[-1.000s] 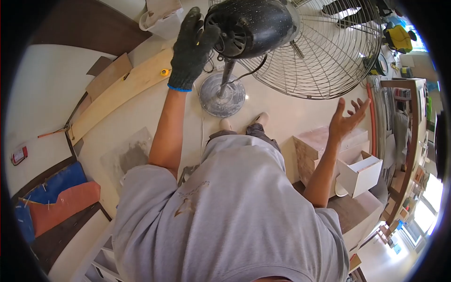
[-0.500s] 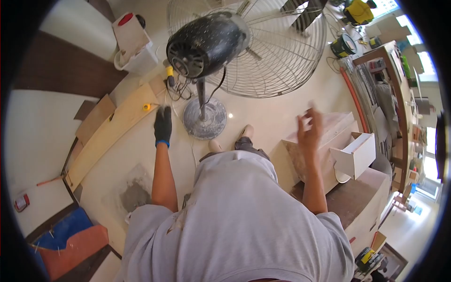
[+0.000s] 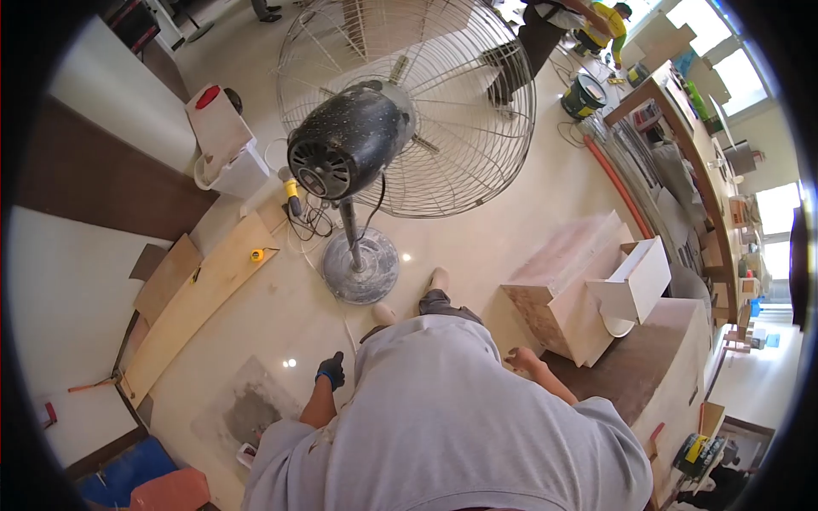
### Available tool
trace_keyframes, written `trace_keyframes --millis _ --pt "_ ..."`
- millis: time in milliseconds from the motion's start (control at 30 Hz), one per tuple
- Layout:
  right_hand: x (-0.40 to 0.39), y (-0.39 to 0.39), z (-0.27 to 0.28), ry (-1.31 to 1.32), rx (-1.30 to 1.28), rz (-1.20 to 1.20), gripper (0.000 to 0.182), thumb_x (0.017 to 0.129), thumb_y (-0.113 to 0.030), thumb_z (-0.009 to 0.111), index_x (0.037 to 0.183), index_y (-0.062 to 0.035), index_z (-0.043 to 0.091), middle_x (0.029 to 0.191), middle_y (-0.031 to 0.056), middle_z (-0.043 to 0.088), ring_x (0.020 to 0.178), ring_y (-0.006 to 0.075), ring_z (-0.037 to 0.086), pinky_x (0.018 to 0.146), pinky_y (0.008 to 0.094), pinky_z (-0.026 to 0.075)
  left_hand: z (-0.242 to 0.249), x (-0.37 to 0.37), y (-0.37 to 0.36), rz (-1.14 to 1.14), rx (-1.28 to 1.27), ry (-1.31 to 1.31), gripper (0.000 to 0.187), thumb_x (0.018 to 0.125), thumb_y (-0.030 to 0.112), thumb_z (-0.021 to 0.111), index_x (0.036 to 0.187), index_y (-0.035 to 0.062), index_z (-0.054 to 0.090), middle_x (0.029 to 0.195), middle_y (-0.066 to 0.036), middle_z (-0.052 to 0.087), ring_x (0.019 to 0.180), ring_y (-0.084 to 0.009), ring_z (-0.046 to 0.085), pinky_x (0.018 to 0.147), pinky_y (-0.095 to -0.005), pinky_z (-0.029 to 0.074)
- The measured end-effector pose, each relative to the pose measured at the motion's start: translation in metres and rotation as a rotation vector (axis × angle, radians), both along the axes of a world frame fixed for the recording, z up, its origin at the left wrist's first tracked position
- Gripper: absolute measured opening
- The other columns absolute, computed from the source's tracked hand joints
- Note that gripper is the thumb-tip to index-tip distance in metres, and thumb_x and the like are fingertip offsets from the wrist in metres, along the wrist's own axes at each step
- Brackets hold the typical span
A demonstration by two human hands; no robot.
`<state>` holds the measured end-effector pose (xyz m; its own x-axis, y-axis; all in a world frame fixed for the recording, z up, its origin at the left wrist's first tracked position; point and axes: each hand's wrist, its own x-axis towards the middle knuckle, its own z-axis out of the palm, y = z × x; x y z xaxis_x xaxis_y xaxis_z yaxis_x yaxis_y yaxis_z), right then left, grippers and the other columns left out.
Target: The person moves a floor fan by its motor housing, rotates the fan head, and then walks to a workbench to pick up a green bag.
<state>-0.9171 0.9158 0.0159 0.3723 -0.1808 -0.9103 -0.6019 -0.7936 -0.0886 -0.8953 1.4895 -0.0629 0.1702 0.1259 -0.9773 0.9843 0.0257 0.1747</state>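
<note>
My left hand (image 3: 331, 370), in a dark glove with a blue cuff, hangs low beside my shirt, over the floor. Its fingers look curled, and whether anything is in them cannot be made out. My bare right hand (image 3: 522, 360) is on the other side, close to my shirt and near the lower edge of a wooden box (image 3: 567, 281); its fingers are partly bent and apart, with nothing seen in them. A white drawer-like box (image 3: 630, 285) leans at that box. Ahead stands a large dusty fan (image 3: 349, 140) on a round base (image 3: 360, 271).
A long plywood strip (image 3: 196, 298) with a yellow tape measure (image 3: 257, 255) lies at the left. White bin (image 3: 239, 170) is behind it. Two other people are at the upper right, near a bucket (image 3: 584, 95). A brown panel (image 3: 630, 349) lies at the right.
Both hands have come down and back toward my body. The view has shifted, showing more of the room ahead and a person in yellow.
</note>
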Motion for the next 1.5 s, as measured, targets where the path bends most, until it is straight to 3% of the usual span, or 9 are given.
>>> trace_keyframes --millis 400,800,1033,1133,1200,1300,1367,1400,1500 --pt "0.137 0.044 0.017 -0.707 0.129 0.017 0.043 0.088 -0.029 0.065 0.118 0.0018 0.062 0.083 0.0192 0.071 0.068 0.0227 0.070 0.071 0.0361 0.054 0.022 0.136 0.010 0.174 -0.060 -0.352 0.034 0.094 0.042 0.054 0.070 0.0199 0.044 0.050 0.003 0.035 0.038 -0.0120 0.037 0.036 -0.0289 0.030" --pt "0.060 0.024 0.010 -0.269 0.072 -0.111 0.043 0.088 -0.028 0.066 0.118 0.0023 0.063 0.085 0.0219 0.070 0.069 0.0275 0.071 0.067 0.0378 0.054 -0.007 0.067 -0.004 0.015 0.047 -0.057 0.036 0.092 0.044 0.056 0.074 0.0140 0.048 0.052 0.001 0.039 0.038 -0.0136 0.036 0.036 -0.0302 0.033" --pt "0.069 0.027 0.010 -0.239 0.085 -0.152 0.042 0.091 -0.025 0.063 0.123 0.0013 0.060 0.080 0.0118 0.069 0.060 0.0163 0.067 0.051 0.0298 0.051 0.012 0.086 0.001 0.008 0.028 -0.096 0.037 0.093 0.039 0.054 0.066 0.0188 0.039 0.051 0.004 0.031 0.041 -0.0099 0.035 0.036 -0.0272 0.027" --pt "0.092 0.030 0.011 -0.329 0.085 -0.086 0.042 0.091 -0.026 0.063 0.123 0.0010 0.060 0.078 0.0105 0.069 0.059 0.0158 0.067 0.050 0.0296 0.050 -0.032 0.103 0.016 -0.080 0.074 -0.260 0.045 0.093 0.048 0.051 0.070 0.0094 0.056 0.056 -0.009 0.056 0.046 -0.0263 0.054 0.047 -0.0419 0.045" --pt "0.103 0.032 0.012 -0.361 0.089 -0.073 0.042 0.091 -0.026 0.064 0.123 0.0008 0.060 0.078 0.0100 0.069 0.059 0.0155 0.066 0.051 0.0295 0.050 -0.032 0.130 0.019 -0.552 0.535 -0.497 0.054 0.093 0.052 0.051 0.098 0.0003 0.066 0.093 -0.022 0.069 0.087 -0.0393 0.066 0.079 -0.0467 0.052" --pt "0.110 0.030 0.006 -0.396 0.107 -0.107 0.043 0.091 -0.026 0.064 0.123 0.0007 0.060 0.079 0.0103 0.069 0.058 0.0155 0.065 0.054 0.0298 0.051 0.107 0.187 -0.020 -0.087 0.829 -0.880 0.075 0.094 0.053 0.050 0.140 -0.0047 0.040 0.143 -0.027 0.042 0.134 -0.0373 0.040 0.111 -0.0402 0.032" --pt "0.107 0.029 0.002 -0.369 0.113 -0.106 0.043 0.091 -0.026 0.065 0.124 0.0010 0.060 0.079 0.0105 0.069 0.058 0.0156 0.065 0.055 0.0302 0.051 0.216 0.237 -0.027 -0.023 1.047 -1.144 0.058 0.102 0.035 0.043 0.143 -0.0055 0.034 0.148 -0.021 0.039 0.135 -0.0339 0.040 0.112 -0.0371 0.031" --pt "0.107 0.025 0.002 -0.356 0.109 -0.103 0.043 0.091 -0.026 0.065 0.124 0.0012 0.060 0.079 0.0106 0.069 0.058 0.0156 0.065 0.056 0.0304 0.052 0.266 0.260 -0.022 0.153 0.958 -1.562 0.054 0.104 0.028 0.041 0.146 -0.0032 0.029 0.152 -0.016 0.034 0.138 -0.0267 0.037 0.112 -0.0356 0.032" --pt "0.104 0.018 0.003 -0.315 0.112 -0.038 0.044 0.090 -0.026 0.066 0.124 0.0018 0.059 0.080 0.0115 0.069 0.059 0.0167 0.066 0.056 0.0308 0.052 0.393 0.301 0.017 0.240 1.151 -2.036 0.055 0.102 0.030 0.042 0.145 -0.0022 0.031 0.150 -0.017 0.036 0.137 -0.0278 0.038 0.112 -0.0369 0.032"
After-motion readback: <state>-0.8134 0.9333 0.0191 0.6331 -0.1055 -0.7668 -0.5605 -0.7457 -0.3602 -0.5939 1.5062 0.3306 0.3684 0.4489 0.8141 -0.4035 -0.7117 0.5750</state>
